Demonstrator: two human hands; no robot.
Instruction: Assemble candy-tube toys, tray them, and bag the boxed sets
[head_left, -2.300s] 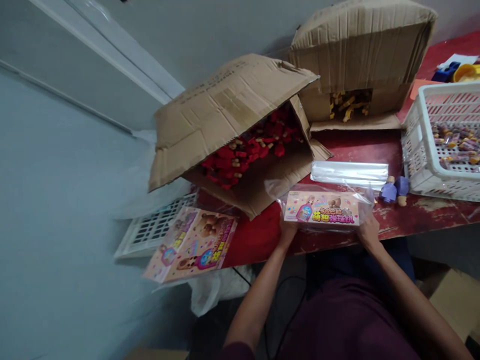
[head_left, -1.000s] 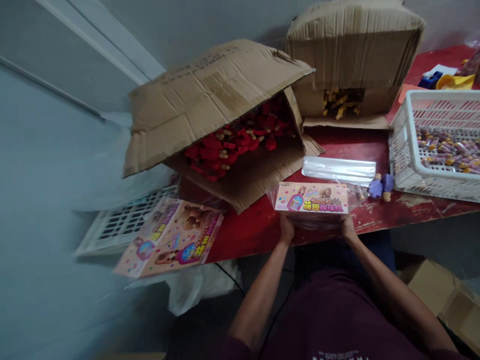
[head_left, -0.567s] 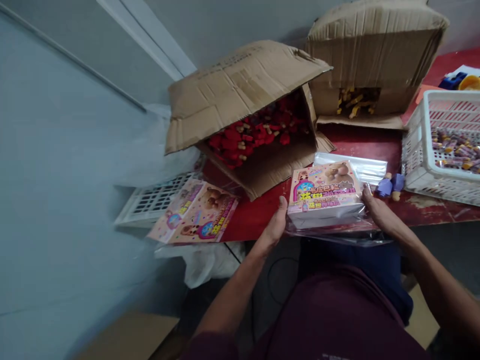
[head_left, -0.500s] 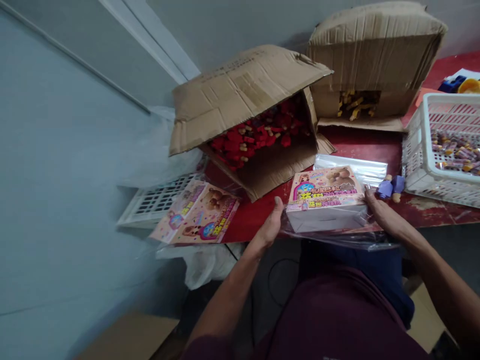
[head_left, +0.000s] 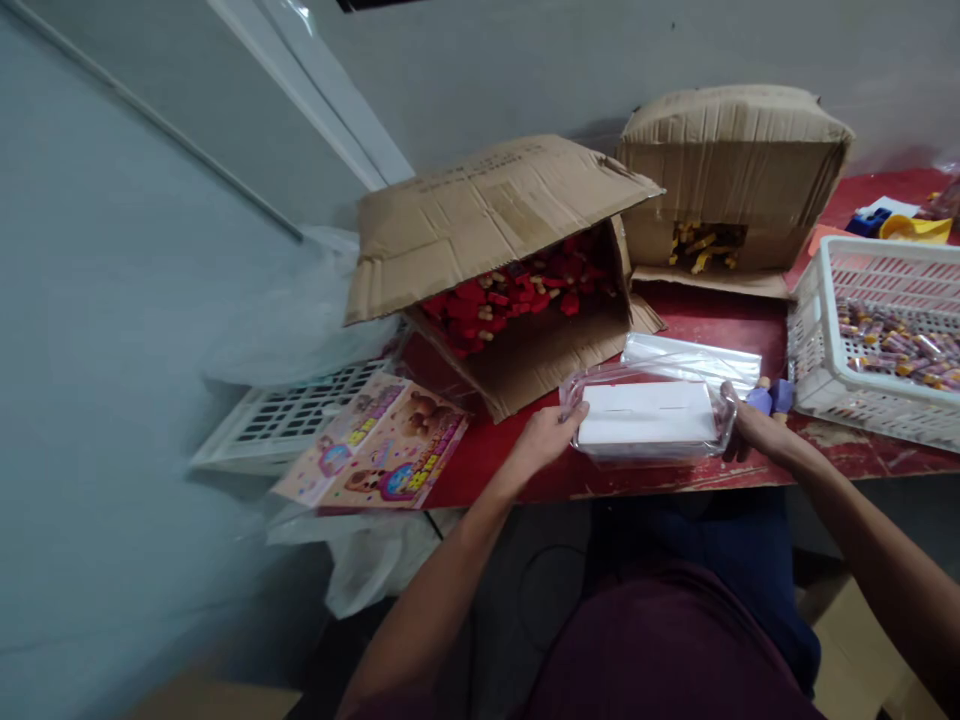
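Head view: held the white box [head_left: 646,412] in firm grip of left hand [head_left: 551,437] and right hand [head_left: 748,428], likely bagging it and needing to smooth clear plastic [head_left: 600,374] next.

Workshop, 2 cartons [head_left: 480,225] [head_left: 739,185] of loose parts [head_left: 517,292], scuffed red worktable [head_left: 495,465]

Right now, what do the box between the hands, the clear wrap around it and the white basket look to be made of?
Box: probably thin card, matte white on the face shown, with slit-like lines and straight edges.
Clear wrap: likely glossy plastic film; it is see-through, creased and catches light.
White basket: probably smooth, rigid molded plastic, judging by its rounded rim and regular openings.
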